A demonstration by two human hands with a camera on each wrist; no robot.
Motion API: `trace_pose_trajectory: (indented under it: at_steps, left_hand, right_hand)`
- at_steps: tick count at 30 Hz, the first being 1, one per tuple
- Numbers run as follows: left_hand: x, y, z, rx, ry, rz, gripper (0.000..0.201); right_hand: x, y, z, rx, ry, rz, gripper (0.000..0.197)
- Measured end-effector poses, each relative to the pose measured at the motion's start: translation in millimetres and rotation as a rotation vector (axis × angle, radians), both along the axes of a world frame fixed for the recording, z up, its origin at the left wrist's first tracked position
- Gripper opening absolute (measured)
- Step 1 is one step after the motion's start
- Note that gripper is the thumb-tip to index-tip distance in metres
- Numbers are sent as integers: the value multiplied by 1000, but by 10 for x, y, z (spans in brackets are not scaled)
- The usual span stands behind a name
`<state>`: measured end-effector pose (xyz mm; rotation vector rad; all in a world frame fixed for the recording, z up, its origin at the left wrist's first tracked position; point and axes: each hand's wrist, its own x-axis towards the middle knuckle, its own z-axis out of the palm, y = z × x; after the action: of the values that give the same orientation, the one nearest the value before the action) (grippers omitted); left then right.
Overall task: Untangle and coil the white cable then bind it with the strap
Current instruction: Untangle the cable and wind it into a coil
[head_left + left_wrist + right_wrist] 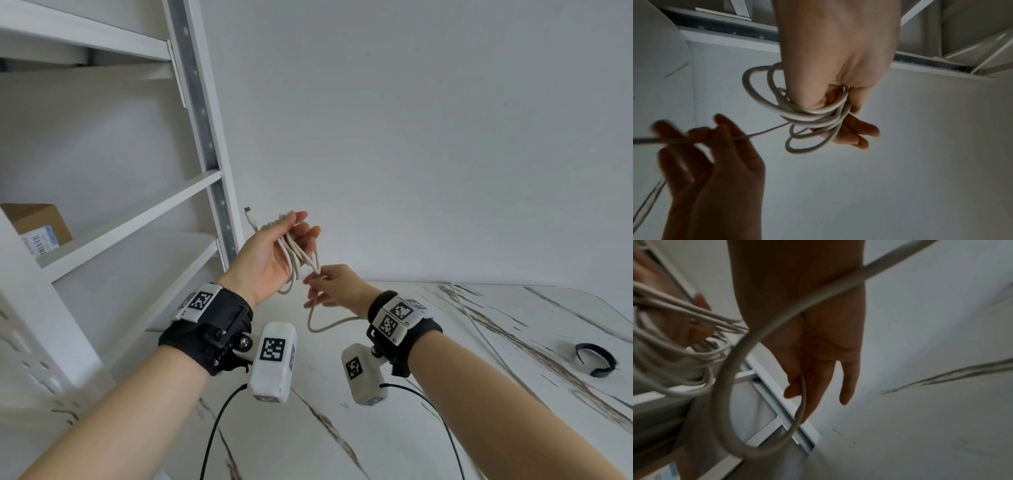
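Your L hand [274, 253] grips the cable [298, 257] coils; R hand [337, 287] pinches the loose run. Strap [594, 359] lies on table [445, 428].

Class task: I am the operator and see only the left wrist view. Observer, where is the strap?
Observer: The black strap lies curled on the marble table, to the right of both hands.
Operator: Is a cable end visible?
Observer: Yes, a connector sticks up beyond the left hand.
Operator: Where does the slack run?
Observer: The white cable loops below the right hand, then trails away over the table.
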<state>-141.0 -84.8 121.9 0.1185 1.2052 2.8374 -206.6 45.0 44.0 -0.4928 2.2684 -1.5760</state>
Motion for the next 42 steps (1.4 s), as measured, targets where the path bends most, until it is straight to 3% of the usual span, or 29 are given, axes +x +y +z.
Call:
trace_pose_trajectory:
  at_steps: [4, 7, 9, 14, 18, 23, 26, 31, 37, 42]
  left_hand:
    - [-77, -60, -39, 61, 18, 72, 18]
    - [-115, -95, -56, 72, 42, 131, 16]
    - [-133, -116, -73, 65, 55, 156, 14]
    - [-172, -71, -156, -31, 78, 162, 13]
    - [-221, -34, -258, -92, 75, 149, 14]
    - [-224, 34, -402, -366, 50, 76, 18]
    - [-205, 89, -469, -506, 5, 24, 22]
    - [-148, 166, -495, -625, 20, -130, 19]
    - [-76, 254, -483, -742, -23, -129, 32]
    - [-34, 205, -471, -593, -178, -301, 45]
  right_hand:
    - [116, 86, -8, 165, -100, 120, 12]
    - [199, 160, 2, 202, -193, 108, 12]
    - [248, 198, 5, 273, -181, 72, 23]
    - [285, 309, 21, 856, 463, 188, 44]
    - [306, 381, 16, 1037, 825, 202, 34]
    - [327, 406, 128, 861, 1087, 266, 27]
    - [345, 416, 225, 645, 1137, 234, 23]
    - [331, 468, 340, 340, 928, 137, 6]
    - [334, 518, 397, 105, 664, 66, 8]
    - [305, 597, 426, -32, 546, 54, 4]
